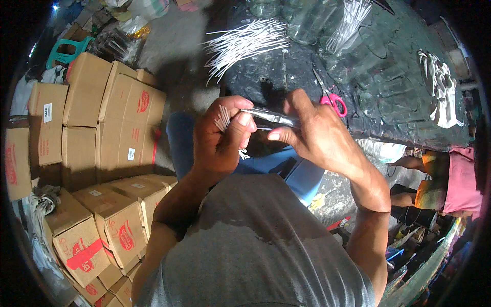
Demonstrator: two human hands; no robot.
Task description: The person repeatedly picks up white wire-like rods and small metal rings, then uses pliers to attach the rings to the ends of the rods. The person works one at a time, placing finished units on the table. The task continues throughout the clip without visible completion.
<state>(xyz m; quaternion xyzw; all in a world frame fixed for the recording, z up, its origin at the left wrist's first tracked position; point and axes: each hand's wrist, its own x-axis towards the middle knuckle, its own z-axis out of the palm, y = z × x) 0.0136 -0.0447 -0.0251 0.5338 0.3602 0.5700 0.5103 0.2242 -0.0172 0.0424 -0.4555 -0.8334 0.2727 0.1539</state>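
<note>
My left hand (220, 138) is closed around a small bunch of thin white wick-like strands (222, 118), their ends poking out above and below the fingers. My right hand (325, 133) grips metal pliers (271, 117). Their jaws reach across to my left thumb and forefinger; whether they pinch a strand is too small to tell. A loose pile of similar white strands (250, 43) lies on the dark table (245, 82) beyond my hands. Pink-handled scissors (333, 101) rest there with their blades pointing away, just past my right hand.
Clear glass jars (376, 56) crowd the table's far right, one holding more white strands (349, 23). A white cloth-like bundle (441, 94) lies near its right end. Cardboard boxes (128, 112) are stacked on my left. Another person in pink (463, 179) is at the right.
</note>
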